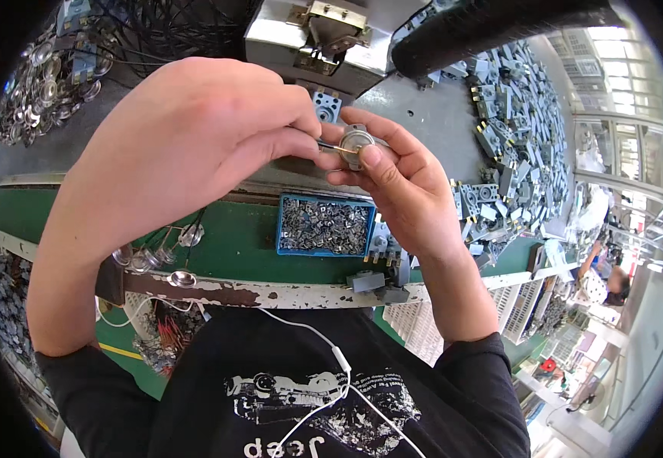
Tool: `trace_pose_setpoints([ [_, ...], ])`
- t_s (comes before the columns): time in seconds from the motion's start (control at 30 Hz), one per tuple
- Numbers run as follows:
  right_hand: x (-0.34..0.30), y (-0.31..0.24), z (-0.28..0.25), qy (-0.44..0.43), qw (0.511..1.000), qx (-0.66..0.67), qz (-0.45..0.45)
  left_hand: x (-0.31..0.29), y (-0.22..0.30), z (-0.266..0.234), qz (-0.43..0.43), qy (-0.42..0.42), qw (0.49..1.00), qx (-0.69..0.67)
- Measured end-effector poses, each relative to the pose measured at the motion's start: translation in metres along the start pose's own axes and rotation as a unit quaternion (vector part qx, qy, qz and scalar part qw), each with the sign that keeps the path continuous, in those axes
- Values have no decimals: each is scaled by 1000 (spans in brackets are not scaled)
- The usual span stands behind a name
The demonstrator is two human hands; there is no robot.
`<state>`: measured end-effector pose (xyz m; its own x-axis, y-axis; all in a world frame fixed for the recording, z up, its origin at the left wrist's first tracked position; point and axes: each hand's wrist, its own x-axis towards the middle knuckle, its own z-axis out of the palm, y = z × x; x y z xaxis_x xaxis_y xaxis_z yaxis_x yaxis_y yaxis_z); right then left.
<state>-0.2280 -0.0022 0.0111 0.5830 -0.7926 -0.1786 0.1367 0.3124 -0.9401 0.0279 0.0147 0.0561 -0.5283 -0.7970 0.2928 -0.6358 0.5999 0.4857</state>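
The fingers [301, 143] of the left hand [232, 126] are drawn narrow, pinching a thin dark lead [328, 145] whose yellowish tip lies against a round metal part [356, 138]. The right hand [419, 187] grips that part by its edge, thumb across its lower side; it is held up near the middle of the frame, above the bench [232, 221].

The lead could slip off or bend if the left pinch loosens or pushes askew, since the contact is small and the thumb crowds it. The round part could also twist or drop if the right grip rolls on its smooth, curved edge; the blue tray [320, 253] lies near in the frame, so a dropped part might land among its contents.

That tray is shallow and filled with small metal pieces [324, 223], too many and too fine to tell singly. Lower right, a white slatted basket [518, 309] appears to hold small parts, blurred.

Just beyond the fingers lies a grey block [325, 105] with holes. More grey blocks [511, 153] are heaped loose at the right, round metal discs [45, 84] at the upper left, and a metal-fronted machine [278, 34] stands at the top centre.
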Motion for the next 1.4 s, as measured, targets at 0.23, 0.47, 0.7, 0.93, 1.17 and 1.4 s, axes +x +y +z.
trace_pose_setpoints([
  [0.23, -8, 8, 17, 141, 980, -87, -110, -4, 10, 20, -63, 63, 990, -109],
  [0.47, -3, -17, 0, 27, 999, -29, -14, -7, 5, 34, -51, 57, 983, -166],
  [0.7, -20, -18, 2, -47, 998, -32, 31, -10, 8, 32, 17, 64, 993, -97],
  [0.93, -20, -19, -4, -37, 996, -65, 41, -10, 1, 32, 26, 72, 992, -103],
  [1.17, 2, -23, -13, -101, 987, -65, 103, -12, -8, 34, 63, 65, 989, -118],
  [1.4, 49, -17, -15, -326, 921, -141, 162, -18, -21, 39, 144, -37, 982, -117],
])
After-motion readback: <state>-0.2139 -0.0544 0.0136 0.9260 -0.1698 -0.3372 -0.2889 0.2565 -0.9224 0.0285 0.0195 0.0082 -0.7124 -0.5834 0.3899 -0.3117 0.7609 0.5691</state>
